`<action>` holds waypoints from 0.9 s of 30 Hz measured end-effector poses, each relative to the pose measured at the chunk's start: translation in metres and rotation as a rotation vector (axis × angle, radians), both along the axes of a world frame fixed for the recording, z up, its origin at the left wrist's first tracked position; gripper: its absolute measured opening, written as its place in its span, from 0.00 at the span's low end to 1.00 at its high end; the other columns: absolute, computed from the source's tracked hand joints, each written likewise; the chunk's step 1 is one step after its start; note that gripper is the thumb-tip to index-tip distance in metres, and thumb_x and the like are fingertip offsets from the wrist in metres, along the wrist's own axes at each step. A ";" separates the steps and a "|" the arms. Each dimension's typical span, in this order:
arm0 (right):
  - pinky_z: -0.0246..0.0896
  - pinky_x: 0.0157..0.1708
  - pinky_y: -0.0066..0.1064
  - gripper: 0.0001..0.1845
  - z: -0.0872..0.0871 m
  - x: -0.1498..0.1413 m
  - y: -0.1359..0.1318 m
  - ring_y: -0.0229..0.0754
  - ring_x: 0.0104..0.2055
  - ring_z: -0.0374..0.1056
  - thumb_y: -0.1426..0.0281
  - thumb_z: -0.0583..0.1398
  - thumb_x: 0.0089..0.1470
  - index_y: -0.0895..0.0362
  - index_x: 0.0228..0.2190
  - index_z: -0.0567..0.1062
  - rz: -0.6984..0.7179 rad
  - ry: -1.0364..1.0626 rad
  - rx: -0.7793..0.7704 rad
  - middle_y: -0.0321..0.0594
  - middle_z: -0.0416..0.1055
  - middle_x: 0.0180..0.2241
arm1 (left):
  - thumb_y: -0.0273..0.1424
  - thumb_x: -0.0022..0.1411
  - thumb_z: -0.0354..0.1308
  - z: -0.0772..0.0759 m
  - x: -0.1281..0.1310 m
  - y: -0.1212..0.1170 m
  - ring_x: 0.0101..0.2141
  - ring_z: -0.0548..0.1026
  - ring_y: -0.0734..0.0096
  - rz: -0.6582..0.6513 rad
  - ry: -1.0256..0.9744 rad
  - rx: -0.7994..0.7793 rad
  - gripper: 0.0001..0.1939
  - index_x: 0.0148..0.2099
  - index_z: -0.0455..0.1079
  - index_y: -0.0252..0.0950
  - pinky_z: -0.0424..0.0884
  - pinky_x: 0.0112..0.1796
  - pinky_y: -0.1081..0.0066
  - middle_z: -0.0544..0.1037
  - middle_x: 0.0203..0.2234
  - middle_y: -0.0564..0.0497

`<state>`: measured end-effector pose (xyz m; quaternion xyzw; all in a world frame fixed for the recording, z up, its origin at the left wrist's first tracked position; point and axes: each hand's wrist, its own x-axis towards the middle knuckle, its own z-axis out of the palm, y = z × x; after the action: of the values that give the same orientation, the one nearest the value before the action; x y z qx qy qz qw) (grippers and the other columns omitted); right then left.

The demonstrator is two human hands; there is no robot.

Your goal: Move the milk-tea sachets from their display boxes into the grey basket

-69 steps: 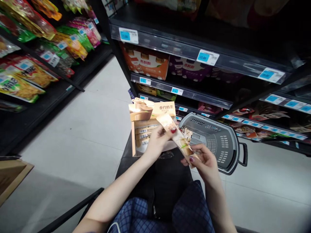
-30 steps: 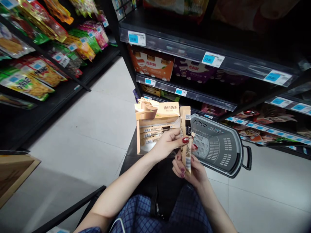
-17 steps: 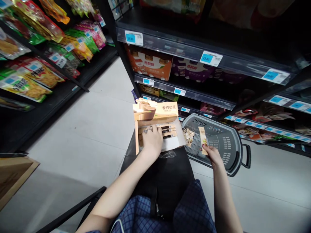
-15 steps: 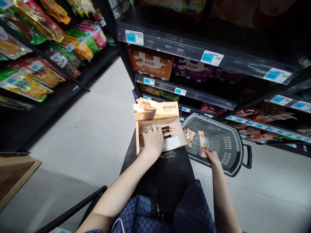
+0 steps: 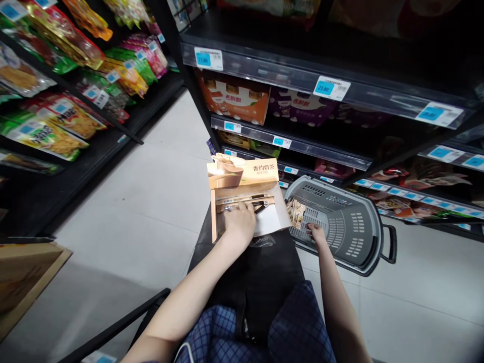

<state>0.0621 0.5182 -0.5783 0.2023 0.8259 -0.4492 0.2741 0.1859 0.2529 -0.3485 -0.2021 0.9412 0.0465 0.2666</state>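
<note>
The fingers of the left hand (image 5: 240,222) are curled down inside the open, tan cardboard milk-tea box (image 5: 282,214), against slim, beige-and-black paper sachets (image 5: 267,200); whether one is pinched cannot be told, since the fingertips are hidden. Such a low reach seems called for by the sachets lying flat between the box's walls. The fingers of the right hand (image 5: 317,234), to the right of the box, are loosely parted, and no sachet is seen between them. Beneath that hand, the grey, slotted plastic basket (image 5: 353,229) is set just beside the box, apparently so that both can be reached at once. A loose heap of beige sachets (image 5: 297,214) is gathered at the basket's end nearest the box. Behind the opening, the box's printed lid (image 5: 260,171) is folded upright, by which access is left unobstructed.
</note>
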 end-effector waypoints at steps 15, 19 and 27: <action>0.61 0.29 0.26 0.19 0.110 0.003 -0.031 0.34 0.25 0.65 0.58 0.64 0.37 0.59 0.29 0.73 -0.067 0.260 -0.336 0.41 0.74 0.31 | 0.10 0.54 0.37 0.030 0.007 -0.004 0.43 0.72 0.55 -0.176 0.134 0.071 0.21 0.45 0.66 0.19 0.69 0.37 0.65 0.70 0.40 0.30; 0.63 0.34 0.28 0.17 0.166 0.018 -0.055 0.35 0.29 0.65 0.57 0.63 0.43 0.57 0.31 0.74 0.054 0.414 -0.434 0.40 0.74 0.33 | 0.29 0.63 0.48 0.051 0.018 -0.016 0.35 0.74 0.59 0.013 0.265 0.462 0.07 0.38 0.65 0.31 0.67 0.34 0.67 0.74 0.33 0.42; 0.64 0.32 0.32 0.20 0.246 0.056 -0.101 0.39 0.31 0.67 0.55 0.62 0.50 0.56 0.39 0.72 0.385 0.493 -0.756 0.41 0.73 0.34 | 0.35 0.59 0.54 0.061 0.020 -0.004 0.24 0.75 0.72 0.387 0.339 1.488 0.10 0.39 0.64 0.32 0.73 0.27 0.71 0.75 0.28 0.49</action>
<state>0.1180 0.4170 -0.3328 -0.1799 0.6679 -0.6932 0.2025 0.2058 0.2485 -0.2878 -0.1212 0.6386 0.7402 0.1720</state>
